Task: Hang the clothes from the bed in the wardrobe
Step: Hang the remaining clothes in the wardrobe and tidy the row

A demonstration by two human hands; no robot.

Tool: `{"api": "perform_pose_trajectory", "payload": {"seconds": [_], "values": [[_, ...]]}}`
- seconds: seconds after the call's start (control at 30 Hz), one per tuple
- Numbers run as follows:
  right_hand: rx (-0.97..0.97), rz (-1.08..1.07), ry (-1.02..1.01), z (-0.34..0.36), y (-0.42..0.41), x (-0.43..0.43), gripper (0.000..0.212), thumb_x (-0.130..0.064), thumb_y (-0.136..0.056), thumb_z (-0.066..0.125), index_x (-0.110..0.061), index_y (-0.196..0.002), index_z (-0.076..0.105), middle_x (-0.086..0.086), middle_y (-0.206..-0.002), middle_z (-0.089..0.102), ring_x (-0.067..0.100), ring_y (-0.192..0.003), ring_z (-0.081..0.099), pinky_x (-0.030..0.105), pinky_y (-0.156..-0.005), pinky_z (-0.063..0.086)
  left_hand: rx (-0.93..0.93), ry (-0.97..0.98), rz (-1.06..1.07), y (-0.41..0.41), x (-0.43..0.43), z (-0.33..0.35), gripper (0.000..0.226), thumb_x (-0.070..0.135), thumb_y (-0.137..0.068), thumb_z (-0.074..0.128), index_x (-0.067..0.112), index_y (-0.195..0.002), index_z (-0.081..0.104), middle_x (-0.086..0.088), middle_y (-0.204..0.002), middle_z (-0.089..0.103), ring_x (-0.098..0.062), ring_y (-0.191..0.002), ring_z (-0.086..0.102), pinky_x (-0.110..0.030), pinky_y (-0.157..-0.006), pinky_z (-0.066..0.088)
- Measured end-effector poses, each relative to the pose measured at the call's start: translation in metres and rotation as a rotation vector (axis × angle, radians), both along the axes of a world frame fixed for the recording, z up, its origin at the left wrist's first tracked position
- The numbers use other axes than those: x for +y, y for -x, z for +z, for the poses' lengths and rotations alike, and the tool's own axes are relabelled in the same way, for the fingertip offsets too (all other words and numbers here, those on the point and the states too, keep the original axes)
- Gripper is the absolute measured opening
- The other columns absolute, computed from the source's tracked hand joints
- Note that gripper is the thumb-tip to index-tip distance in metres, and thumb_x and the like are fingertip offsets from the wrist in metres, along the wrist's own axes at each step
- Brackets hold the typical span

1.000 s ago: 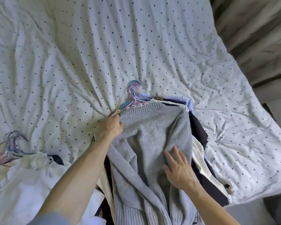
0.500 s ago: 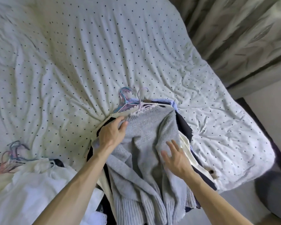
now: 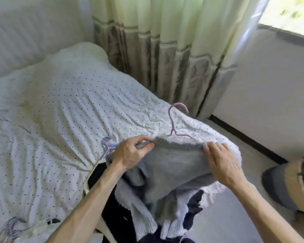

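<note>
A grey knitted sweater (image 3: 167,172) on a pink hanger (image 3: 175,120) is lifted off the pile of clothes on the bed (image 3: 60,111). My left hand (image 3: 130,153) pinches the sweater's left shoulder near the neckline. My right hand (image 3: 221,162) grips its right shoulder, fingers curled over the knit. The hanger's hook sticks up above the collar. Below the sweater lie dark and cream garments (image 3: 102,176) with more hangers (image 3: 107,146) poking out at the left.
The bed has a white dotted cover. A second heap of white clothes with coloured hangers (image 3: 12,228) lies at the bottom left. Curtains (image 3: 165,50) hang behind the bed, a window is at the top right, and a cushion (image 3: 291,186) sits on the floor at the right.
Both hands moved up to the sweater's shoulders and lifted it with its hanger off the pile. The view swung up and right, bringing the curtains and wall into sight.
</note>
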State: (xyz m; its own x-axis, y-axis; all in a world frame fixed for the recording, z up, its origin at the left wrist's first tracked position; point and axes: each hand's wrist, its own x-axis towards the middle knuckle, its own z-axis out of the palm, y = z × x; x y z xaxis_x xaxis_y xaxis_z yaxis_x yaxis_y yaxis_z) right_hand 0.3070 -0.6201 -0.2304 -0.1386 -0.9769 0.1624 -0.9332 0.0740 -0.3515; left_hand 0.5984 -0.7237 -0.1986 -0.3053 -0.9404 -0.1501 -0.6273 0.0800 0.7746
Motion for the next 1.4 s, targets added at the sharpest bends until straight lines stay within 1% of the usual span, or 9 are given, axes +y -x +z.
{"api": "perform_pose_trajectory", "payload": {"seconds": [0.13,0.27,0.53,0.7,0.83,0.93,1.13,1.23,1.4], "values": [[0.031,-0.281,0.239,0.028,0.072,0.093,0.035,-0.042,-0.103,0.032,-0.023,-0.098,0.060,-0.001,-0.090,0.065,0.024,-0.080,0.053,0.041,-0.074,0.042,-0.011,0.059,-0.299,0.099,0.029,0.038,0.015,0.059,-0.081,0.066,0.049,-0.092,0.066,0.021,-0.082,0.067,-0.006,-0.086,0.062,-0.023,-0.076,0.045],[0.129,-0.564,0.393,0.041,0.131,0.198,0.036,-0.040,-0.102,0.037,-0.016,-0.102,0.065,0.006,-0.082,0.065,0.032,-0.074,0.054,0.044,-0.070,0.042,-0.114,0.046,-0.651,0.194,0.081,0.068,0.021,0.047,-0.093,0.063,0.038,-0.112,0.065,0.011,-0.097,0.067,-0.009,-0.096,0.060,-0.022,-0.082,0.041],[0.177,-0.880,0.486,0.038,0.189,0.389,0.042,-0.042,-0.102,0.037,-0.017,-0.111,0.070,0.006,-0.081,0.064,0.035,-0.073,0.056,0.047,-0.066,0.046,-0.196,0.055,-1.149,0.337,0.192,0.094,0.018,0.057,-0.093,0.057,0.055,-0.110,0.064,0.013,-0.079,0.061,-0.001,-0.067,0.053,-0.023,-0.067,0.045],[0.319,-1.108,0.488,0.047,0.213,0.483,0.030,-0.040,-0.101,0.042,-0.022,-0.111,0.064,0.003,-0.081,0.061,0.034,-0.074,0.056,0.046,-0.071,0.046,-0.138,-0.065,-1.367,0.408,0.266,0.096,0.039,0.069,-0.076,0.055,0.053,-0.110,0.065,0.011,-0.066,0.051,-0.008,-0.061,0.048,-0.030,-0.061,0.040],[0.341,-1.323,0.444,0.048,0.221,0.557,0.029,-0.036,-0.101,0.045,-0.018,-0.112,0.065,0.004,-0.087,0.063,0.034,-0.081,0.057,0.045,-0.076,0.043,-0.066,-0.232,-1.553,0.461,0.327,0.101,0.023,0.044,-0.094,0.062,0.044,-0.116,0.069,0.004,-0.068,0.055,-0.014,-0.064,0.050,-0.032,-0.061,0.040],[0.360,-1.506,0.407,0.048,0.217,0.604,0.028,-0.033,-0.100,0.044,-0.019,-0.114,0.064,0.004,-0.092,0.062,0.034,-0.087,0.057,0.045,-0.076,0.042,-0.014,-0.356,-1.651,0.498,0.381,0.102,0.023,0.030,-0.099,0.059,0.039,-0.117,0.071,-0.003,-0.096,0.076,-0.016,-0.089,0.070,-0.036,-0.082,0.055],[0.455,-1.709,0.313,0.058,0.212,0.663,0.025,-0.031,-0.100,0.043,-0.020,-0.115,0.060,0.005,-0.094,0.060,0.034,-0.085,0.058,0.044,-0.072,0.045,0.000,-0.432,-1.866,0.554,0.468,0.109,0.023,0.030,-0.100,0.059,0.034,-0.118,0.072,-0.001,-0.106,0.076,-0.018,-0.102,0.071,-0.031,-0.091,0.056],[0.508,-1.886,0.231,0.061,0.212,0.690,0.022,-0.031,-0.101,0.043,-0.021,-0.113,0.059,0.006,-0.089,0.059,0.034,-0.081,0.059,0.044,-0.069,0.047,-0.071,-0.605,-1.961,0.576,0.492,0.109,0.027,0.025,-0.102,0.056,0.031,-0.125,0.068,0.002,-0.115,0.074,-0.016,-0.109,0.069,-0.030,-0.096,0.054],[0.334,-2.048,0.132,0.061,0.215,0.705,0.022,-0.023,-0.102,0.045,-0.012,-0.113,0.061,0.019,-0.097,0.063,0.045,-0.086,0.061,0.051,-0.073,0.050,-0.097,-0.626,-2.044,0.609,0.535,0.105,0.031,0.017,-0.103,0.051,0.025,-0.129,0.066,0.007,-0.115,0.074,-0.008,-0.107,0.068,-0.016,-0.089,0.053]]}}
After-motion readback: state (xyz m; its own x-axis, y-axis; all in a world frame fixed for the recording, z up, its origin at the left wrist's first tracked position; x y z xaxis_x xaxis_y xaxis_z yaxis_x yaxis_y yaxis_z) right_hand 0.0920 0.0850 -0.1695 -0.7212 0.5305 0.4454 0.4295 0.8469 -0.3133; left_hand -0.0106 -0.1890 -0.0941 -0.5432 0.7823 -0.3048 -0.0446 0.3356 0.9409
